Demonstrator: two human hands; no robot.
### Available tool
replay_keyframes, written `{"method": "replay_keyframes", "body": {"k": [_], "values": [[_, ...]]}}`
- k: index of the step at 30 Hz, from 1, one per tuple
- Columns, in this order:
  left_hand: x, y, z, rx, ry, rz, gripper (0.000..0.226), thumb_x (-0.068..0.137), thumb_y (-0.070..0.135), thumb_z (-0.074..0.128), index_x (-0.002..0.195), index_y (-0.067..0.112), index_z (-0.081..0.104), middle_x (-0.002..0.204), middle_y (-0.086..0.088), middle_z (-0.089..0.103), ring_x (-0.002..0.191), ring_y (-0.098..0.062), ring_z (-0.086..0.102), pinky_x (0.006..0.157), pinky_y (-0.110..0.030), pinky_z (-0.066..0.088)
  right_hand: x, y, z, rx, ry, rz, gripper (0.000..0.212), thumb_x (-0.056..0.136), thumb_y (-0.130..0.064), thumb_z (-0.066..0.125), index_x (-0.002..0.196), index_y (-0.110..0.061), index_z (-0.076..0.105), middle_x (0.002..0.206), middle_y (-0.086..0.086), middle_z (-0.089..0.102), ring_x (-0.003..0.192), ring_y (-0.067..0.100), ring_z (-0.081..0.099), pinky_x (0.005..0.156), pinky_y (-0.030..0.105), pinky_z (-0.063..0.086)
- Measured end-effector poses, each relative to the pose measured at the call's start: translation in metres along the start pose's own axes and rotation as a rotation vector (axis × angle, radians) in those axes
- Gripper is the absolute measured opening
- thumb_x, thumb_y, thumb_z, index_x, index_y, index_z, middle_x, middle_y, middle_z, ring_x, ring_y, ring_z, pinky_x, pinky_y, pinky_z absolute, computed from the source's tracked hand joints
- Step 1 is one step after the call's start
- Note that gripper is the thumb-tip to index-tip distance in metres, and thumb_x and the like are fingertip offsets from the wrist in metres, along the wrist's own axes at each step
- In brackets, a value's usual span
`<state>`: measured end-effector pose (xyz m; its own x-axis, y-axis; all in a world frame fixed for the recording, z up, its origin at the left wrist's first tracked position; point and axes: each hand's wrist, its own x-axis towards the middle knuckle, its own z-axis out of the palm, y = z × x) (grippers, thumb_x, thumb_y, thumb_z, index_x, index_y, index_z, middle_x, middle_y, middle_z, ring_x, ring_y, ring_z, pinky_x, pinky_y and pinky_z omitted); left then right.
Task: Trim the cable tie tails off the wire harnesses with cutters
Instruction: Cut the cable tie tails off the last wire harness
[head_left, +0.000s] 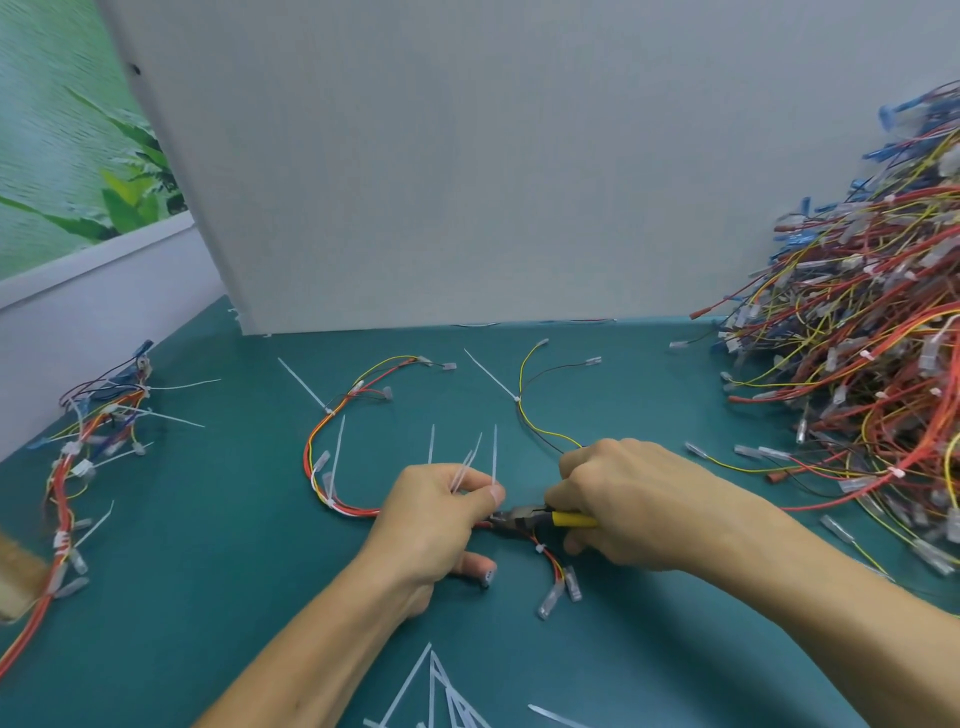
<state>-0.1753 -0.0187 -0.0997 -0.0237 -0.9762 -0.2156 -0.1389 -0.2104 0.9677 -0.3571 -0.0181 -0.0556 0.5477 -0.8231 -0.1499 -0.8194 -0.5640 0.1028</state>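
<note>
Cut tie tails (431, 686) lie scattered at the teal table's (208, 597) near edge. Mid-table, the left hand (441, 514) pinches several white tails pointing away, on a harness (337, 505). The right hand (618, 499) grips the cutters (522, 519), which lie left-to-right with the nose pointing left.

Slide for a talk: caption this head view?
Left hand pinches tie tails; right hand holds yellow-handled cutters at the wire harness.
</note>
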Motion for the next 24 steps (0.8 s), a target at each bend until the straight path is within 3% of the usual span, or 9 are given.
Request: {"method": "replay_keyframes", "body": {"k": [4,8,14,17,20,22,24], "values": [[-0.003,0.006,-0.001,-0.034,-0.019,0.019,0.013,0.088,0.008,0.065,0.077,0.002,0.066,0.063,0.002,0.043,0.032,-0.005,0.039,0.043,-0.029,0.051,0.000,0.000,0.000,-0.001,0.004,0.015,0.025,0.090,-0.041,0.060,0.105,-0.021,0.062,0.090,-0.005,0.038,0.083,0.028,0.051,0.065,0.030,0.036],[-0.007,0.023,-0.012,-0.168,-0.088,0.141,0.013,0.094,0.011,0.056,0.082,0.006,0.059,0.047,0.009,0.028,0.034,-0.006,0.022,0.041,-0.026,0.048,-0.010,0.005,0.003,0.008,-0.004,0.043,0.022,0.092,-0.040,0.058,0.105,-0.023,0.058,0.093,-0.006,0.036,0.095,0.029,0.056,0.066,0.030,0.034],[-0.003,0.035,-0.030,-0.440,-0.047,0.200,0.035,0.100,0.021,0.038,0.065,0.018,0.041,0.053,0.002,0.023,0.036,-0.010,0.018,0.037,-0.022,0.035,-0.030,0.021,-0.009,0.024,-0.096,0.070,0.014,0.085,-0.033,0.064,0.098,-0.028,0.058,0.093,-0.009,0.041,0.094,0.024,0.054,0.068,0.031,0.042],[0.001,0.030,-0.029,-0.493,-0.043,0.215,0.037,0.101,0.023,0.035,0.065,0.016,0.037,0.055,-0.001,0.032,0.040,-0.014,0.027,0.039,-0.027,0.040,-0.036,0.024,-0.015,0.042,-0.133,0.108,0.015,0.081,-0.035,0.067,0.087,-0.028,0.055,0.092,-0.011,0.042,0.084,0.019,0.049,0.061,0.028,0.035],[0.004,0.024,-0.029,-0.557,-0.082,0.219,0.034,0.102,0.018,0.034,0.071,0.009,0.044,0.061,-0.005,0.048,0.047,-0.016,0.046,0.045,-0.030,0.048,-0.041,0.024,-0.023,0.121,-0.133,0.162,0.020,0.078,-0.042,0.068,0.086,-0.028,0.057,0.095,-0.009,0.051,0.089,0.017,0.050,0.073,0.033,0.046],[0.005,0.021,-0.030,-0.492,-0.107,0.222,0.027,0.102,0.012,0.035,0.083,0.006,0.053,0.064,-0.005,0.050,0.050,-0.015,0.048,0.047,-0.028,0.048,-0.043,0.024,-0.027,0.163,-0.090,0.194,0.023,0.080,-0.046,0.065,0.078,-0.027,0.054,0.087,-0.004,0.056,0.087,0.019,0.053,0.075,0.039,0.049],[0.006,0.019,-0.029,-0.438,-0.121,0.217,0.022,0.101,0.007,0.034,0.096,0.007,0.056,0.062,-0.003,0.050,0.051,-0.015,0.047,0.048,-0.027,0.045,-0.045,0.021,-0.029,0.214,-0.073,0.218,0.032,0.084,-0.050,0.062,0.071,-0.026,0.046,0.077,-0.001,0.054,0.077,0.019,0.052,0.066,0.036,0.046]]}}
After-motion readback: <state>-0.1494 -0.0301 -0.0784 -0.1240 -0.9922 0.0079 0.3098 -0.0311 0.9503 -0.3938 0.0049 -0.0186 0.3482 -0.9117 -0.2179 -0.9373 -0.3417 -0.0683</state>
